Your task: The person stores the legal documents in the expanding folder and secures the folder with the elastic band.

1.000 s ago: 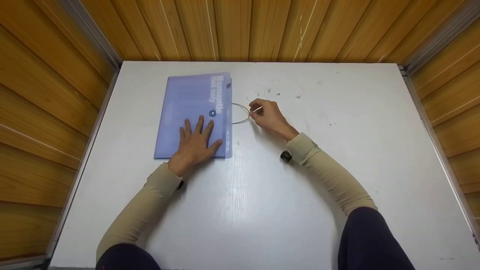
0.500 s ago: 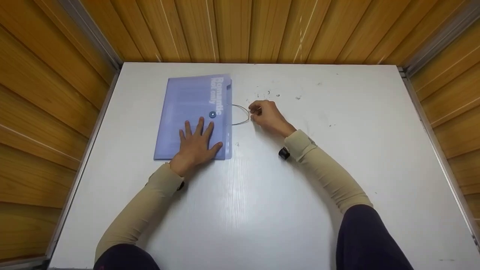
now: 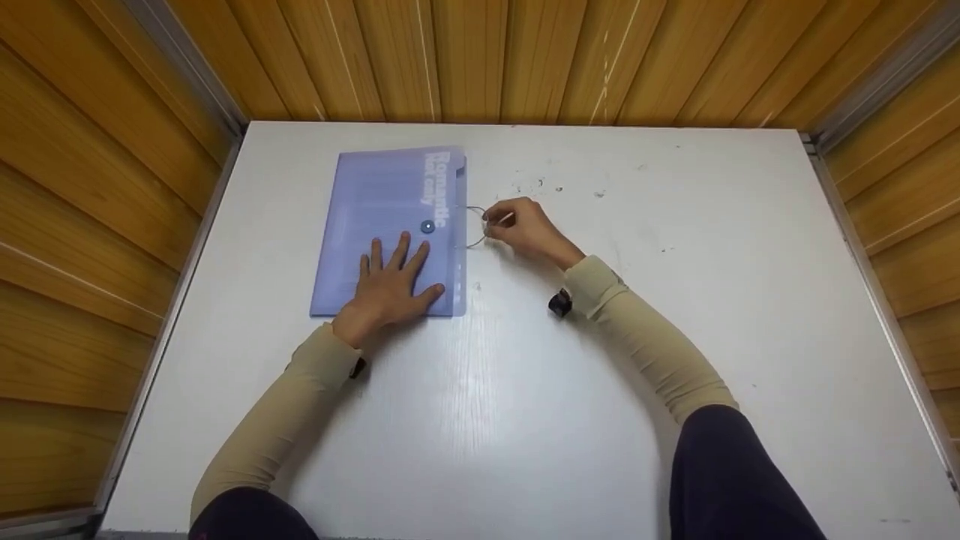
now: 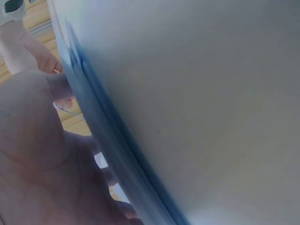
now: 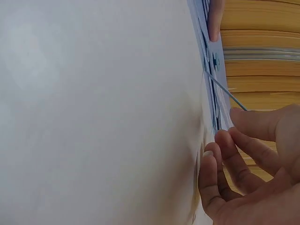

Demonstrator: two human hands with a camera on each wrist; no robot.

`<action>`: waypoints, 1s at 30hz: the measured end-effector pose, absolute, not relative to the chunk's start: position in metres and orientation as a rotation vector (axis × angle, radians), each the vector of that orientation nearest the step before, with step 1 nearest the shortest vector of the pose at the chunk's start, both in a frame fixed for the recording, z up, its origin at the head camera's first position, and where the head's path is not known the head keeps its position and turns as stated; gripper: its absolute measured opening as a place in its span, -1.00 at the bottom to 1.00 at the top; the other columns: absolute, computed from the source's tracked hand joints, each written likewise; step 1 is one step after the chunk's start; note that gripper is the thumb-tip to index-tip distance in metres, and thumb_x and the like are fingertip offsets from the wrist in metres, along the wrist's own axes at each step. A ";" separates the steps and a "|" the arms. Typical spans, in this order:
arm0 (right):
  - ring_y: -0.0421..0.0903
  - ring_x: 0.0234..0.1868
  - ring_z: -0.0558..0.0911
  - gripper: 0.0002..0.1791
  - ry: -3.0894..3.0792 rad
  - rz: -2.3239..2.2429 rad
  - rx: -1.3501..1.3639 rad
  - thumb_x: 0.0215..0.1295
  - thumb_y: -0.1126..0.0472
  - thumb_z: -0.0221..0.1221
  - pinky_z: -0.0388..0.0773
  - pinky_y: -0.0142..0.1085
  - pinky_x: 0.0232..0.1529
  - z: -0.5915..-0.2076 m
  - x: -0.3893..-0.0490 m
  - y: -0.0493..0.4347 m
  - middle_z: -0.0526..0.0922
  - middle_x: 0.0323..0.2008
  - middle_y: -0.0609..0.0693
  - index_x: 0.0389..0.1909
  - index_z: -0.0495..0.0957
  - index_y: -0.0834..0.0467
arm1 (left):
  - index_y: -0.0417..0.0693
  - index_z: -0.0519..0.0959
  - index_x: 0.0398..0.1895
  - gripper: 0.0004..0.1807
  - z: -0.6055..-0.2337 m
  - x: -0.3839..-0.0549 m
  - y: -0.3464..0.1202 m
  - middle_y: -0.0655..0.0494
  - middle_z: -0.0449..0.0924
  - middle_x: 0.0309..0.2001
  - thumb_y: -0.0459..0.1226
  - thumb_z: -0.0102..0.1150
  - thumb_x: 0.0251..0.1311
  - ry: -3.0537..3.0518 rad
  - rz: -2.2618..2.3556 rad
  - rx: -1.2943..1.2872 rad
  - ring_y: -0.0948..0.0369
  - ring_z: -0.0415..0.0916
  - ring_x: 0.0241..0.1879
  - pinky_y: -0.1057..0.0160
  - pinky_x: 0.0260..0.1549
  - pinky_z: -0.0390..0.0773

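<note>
A translucent blue-purple document folder (image 3: 375, 191) with white lettering lies flat on the white table, left of centre. My left hand (image 3: 391, 289) rests on its lower part, palm down with the fingers spread. Just above those fingertips is a round blue button (image 3: 427, 226). From the folder's right edge comes a thin elastic cord (image 3: 475, 208) in a loop. My right hand (image 3: 527, 229) pinches the outer end of that loop between thumb and fingers. In the right wrist view the cord (image 5: 227, 91) runs taut from the folder edge to the thumb.
The white table (image 3: 480, 420) carries small dark marks (image 3: 559, 189) to the right of the folder. Wooden-plank walls (image 3: 480, 60) stand behind and at both sides. A dark wrist device (image 3: 560, 304) hangs below the right cuff.
My right hand has moved slightly left, closer to the folder, and the visible cord loop is shorter. The left hand and the folder stay in place.
</note>
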State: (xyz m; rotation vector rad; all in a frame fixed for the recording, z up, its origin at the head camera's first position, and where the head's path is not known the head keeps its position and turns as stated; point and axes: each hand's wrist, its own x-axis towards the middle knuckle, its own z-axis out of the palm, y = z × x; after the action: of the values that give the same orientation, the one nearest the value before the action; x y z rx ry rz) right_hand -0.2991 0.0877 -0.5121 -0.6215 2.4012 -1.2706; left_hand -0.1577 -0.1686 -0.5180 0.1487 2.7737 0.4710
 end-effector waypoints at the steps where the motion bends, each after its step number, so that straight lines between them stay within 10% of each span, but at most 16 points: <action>1: 0.15 0.01 0.74 -0.71 2.399 -1.281 -0.635 0.40 0.33 0.31 0.64 -0.10 0.18 -0.512 -0.299 0.086 0.78 0.02 0.26 0.09 0.72 0.33 | 0.14 -0.12 0.78 -0.01 -0.517 -0.158 -0.170 -0.11 -0.38 0.76 0.35 -0.13 0.46 2.765 0.483 0.154 -0.44 -0.57 0.64 -0.47 0.54 -0.37; 30: 0.11 -0.04 0.77 -0.75 2.498 -1.252 -0.714 0.41 0.32 0.33 0.68 -0.14 0.08 -0.512 -0.289 0.030 0.81 -0.03 0.19 0.04 0.76 0.29 | 0.21 -0.12 0.78 0.02 -0.520 -0.155 -0.178 -0.03 -0.39 0.77 0.42 -0.14 0.43 2.765 0.439 0.201 -0.41 -0.56 0.65 -0.42 0.57 -0.35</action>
State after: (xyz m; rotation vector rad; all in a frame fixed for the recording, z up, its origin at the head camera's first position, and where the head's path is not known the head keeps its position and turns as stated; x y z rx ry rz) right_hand -0.2890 0.0304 -0.5117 -0.7140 2.4984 -1.2523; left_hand -0.1553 -0.1777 -0.5200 0.2014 2.7652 0.4389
